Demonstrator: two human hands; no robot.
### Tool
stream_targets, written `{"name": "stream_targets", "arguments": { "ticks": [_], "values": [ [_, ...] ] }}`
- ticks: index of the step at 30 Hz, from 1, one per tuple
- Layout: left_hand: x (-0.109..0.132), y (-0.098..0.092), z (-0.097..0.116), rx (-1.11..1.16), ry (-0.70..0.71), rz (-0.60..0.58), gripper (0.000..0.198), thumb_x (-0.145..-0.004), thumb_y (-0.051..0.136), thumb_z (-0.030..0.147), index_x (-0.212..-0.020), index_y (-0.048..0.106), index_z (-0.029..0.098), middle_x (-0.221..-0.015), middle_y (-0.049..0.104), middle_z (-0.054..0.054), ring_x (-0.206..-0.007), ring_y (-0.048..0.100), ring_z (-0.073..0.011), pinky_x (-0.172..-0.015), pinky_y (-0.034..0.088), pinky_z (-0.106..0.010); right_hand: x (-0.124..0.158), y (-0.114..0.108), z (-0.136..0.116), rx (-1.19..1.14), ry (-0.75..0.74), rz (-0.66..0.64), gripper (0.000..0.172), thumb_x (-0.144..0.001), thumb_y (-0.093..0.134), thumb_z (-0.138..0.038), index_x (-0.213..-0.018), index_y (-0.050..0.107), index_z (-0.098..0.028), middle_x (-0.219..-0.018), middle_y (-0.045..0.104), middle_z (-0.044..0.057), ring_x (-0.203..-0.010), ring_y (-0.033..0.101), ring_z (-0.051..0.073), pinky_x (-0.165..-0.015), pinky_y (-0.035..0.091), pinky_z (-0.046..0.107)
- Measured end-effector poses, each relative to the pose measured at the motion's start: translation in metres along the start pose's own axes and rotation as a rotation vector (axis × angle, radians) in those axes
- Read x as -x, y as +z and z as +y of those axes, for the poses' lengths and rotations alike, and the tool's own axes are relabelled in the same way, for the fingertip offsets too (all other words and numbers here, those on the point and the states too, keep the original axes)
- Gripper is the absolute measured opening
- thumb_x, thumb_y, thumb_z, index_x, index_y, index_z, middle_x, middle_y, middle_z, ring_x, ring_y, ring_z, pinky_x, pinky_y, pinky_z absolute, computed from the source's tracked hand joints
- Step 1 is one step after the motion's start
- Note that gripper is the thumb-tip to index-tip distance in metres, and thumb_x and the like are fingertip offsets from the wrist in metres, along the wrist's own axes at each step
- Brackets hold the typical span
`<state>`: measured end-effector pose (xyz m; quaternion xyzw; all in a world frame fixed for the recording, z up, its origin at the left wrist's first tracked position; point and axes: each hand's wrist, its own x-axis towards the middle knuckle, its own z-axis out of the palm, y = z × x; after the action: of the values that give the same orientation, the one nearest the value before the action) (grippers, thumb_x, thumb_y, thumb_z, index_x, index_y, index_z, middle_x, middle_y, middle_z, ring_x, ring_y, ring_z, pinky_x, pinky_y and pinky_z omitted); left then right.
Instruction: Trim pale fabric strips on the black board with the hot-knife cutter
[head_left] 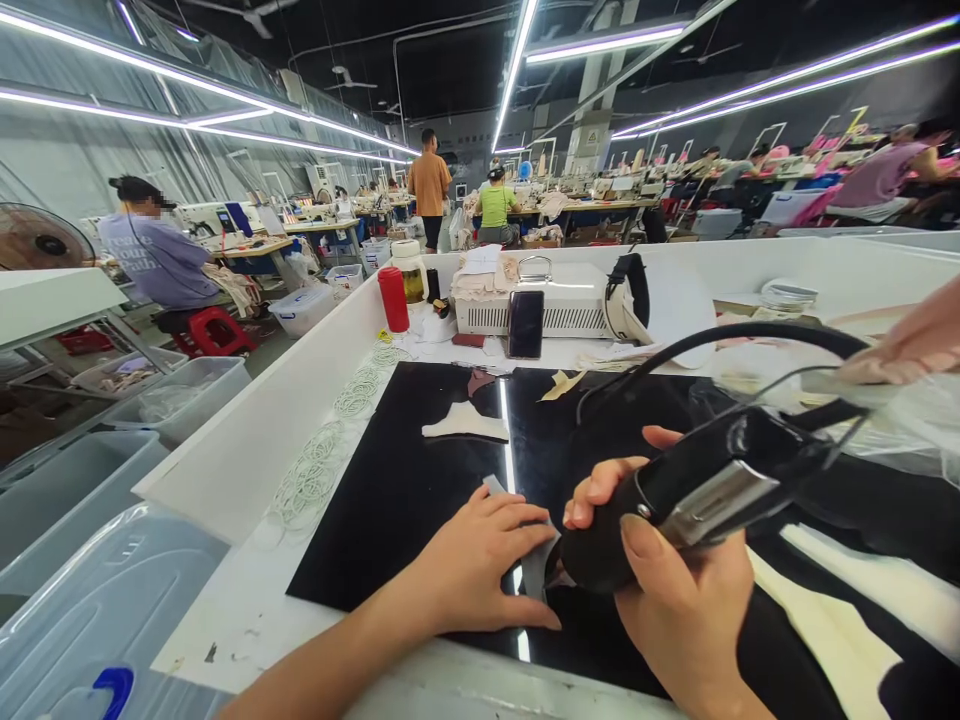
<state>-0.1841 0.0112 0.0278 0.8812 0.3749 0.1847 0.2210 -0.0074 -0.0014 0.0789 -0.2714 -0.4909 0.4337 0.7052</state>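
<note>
Grey cloth strip (536,572), long axis fore-aft, pinned flat under spread left hand (480,565); right hand (682,600) clenched round black tool (697,490), nose touching strip.

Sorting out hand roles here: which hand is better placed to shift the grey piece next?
Left, probably. The left hand already lies flat on the grey piece, fingers spread, while the right hand is full, its grip closed around the black tool.
</note>
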Motion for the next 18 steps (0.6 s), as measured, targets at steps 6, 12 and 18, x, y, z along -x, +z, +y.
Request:
{"name": "stream_targets", "arguments": {
  "ticks": [6, 12, 18],
  "values": [
    [-0.0015, -0.0021, 0.0026, -0.005, -0.005, -0.008, 0.074, -0.082, 0.077, 0.059, -0.145, 0.054, 0.027, -0.147, 0.058, -0.010, -0.139, 0.049, -0.0338, -0.122, 0.023, -0.061, 0.0006, -0.0031, 0.0028, -0.001, -0.013, -0.011, 0.047, -0.090, 0.075, -0.032, -0.132, 0.055, -0.035, -0.089, 0.063, 0.000, -0.071, 0.064, 0.018, -0.068, 0.059, 0.035],
    [-0.0010, -0.0009, 0.0017, 0.010, -0.005, -0.009, 0.076, -0.082, 0.078, 0.058, -0.146, 0.053, 0.027, -0.147, 0.058, -0.009, -0.140, 0.049, -0.0331, -0.123, 0.022, -0.062, -0.0004, -0.0021, 0.0029, 0.027, 0.014, -0.009, 0.044, -0.091, 0.074, -0.030, -0.131, 0.055, -0.036, -0.088, 0.063, 0.000, -0.071, 0.064, 0.017, -0.068, 0.060, 0.035],
    [-0.0005, -0.0001, 0.0015, 0.004, 0.007, 0.006, 0.079, -0.081, 0.079, 0.060, -0.147, 0.051, 0.029, -0.148, 0.057, -0.007, -0.140, 0.048, -0.0324, -0.123, 0.022, -0.062, 0.0012, -0.0002, -0.0022, 0.009, 0.010, 0.002, 0.047, -0.088, 0.078, -0.036, -0.129, 0.056, -0.033, -0.084, 0.062, 0.000, -0.068, 0.063, 0.019, -0.063, 0.060, 0.037]
  ]
}}
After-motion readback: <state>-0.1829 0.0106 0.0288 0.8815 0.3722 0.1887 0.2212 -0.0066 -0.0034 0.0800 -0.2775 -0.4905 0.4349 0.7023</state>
